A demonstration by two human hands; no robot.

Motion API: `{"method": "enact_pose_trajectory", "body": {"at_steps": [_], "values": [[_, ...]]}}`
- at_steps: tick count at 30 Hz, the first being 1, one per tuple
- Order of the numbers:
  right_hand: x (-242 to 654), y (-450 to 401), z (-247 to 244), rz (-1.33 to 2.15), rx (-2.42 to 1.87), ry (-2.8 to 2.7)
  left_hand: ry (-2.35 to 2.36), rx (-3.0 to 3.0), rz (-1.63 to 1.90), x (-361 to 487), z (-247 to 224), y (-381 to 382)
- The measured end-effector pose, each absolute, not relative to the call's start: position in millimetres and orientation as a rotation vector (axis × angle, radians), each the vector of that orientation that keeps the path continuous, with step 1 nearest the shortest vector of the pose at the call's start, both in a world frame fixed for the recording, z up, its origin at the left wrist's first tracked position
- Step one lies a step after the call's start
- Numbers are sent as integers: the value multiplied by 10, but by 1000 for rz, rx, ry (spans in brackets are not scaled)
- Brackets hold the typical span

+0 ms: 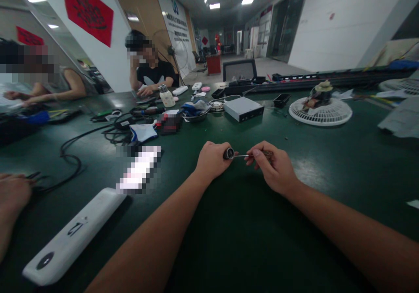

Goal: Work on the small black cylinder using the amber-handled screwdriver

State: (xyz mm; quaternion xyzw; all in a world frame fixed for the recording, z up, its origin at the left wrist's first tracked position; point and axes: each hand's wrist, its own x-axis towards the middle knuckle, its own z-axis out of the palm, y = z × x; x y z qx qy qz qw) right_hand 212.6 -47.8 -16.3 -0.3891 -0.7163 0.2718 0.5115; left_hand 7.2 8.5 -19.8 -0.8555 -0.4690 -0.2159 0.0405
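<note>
Near the middle of the dark green table, my left hand [212, 158] is closed around a small black cylindrical part [228, 153] with a round silver-rimmed end. Just to the right, my right hand [274, 166] grips a screwdriver [268, 154] by its brownish handle. The thin metal shaft points left and reaches the side of the black part. Whether its tip sits in a screw is too small to tell. My left fingers hide most of the black part's body.
A white elongated device [77, 236] lies at the left by a blurred bright screen [140, 168]. Farther back are a grey metal box [244, 108], a white fan grille [321, 112] with a motor, and black cables [78, 162]. Another person's hand [13, 197] is at the left edge.
</note>
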Motion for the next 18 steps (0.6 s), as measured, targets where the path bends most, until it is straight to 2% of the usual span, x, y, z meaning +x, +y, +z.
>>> {"method": "enact_pose_trajectory", "body": {"at_steps": [18], "values": [[2117,-474,-146,651,-958,-1690,-1430,-2615,-680,75,-198,85]]}}
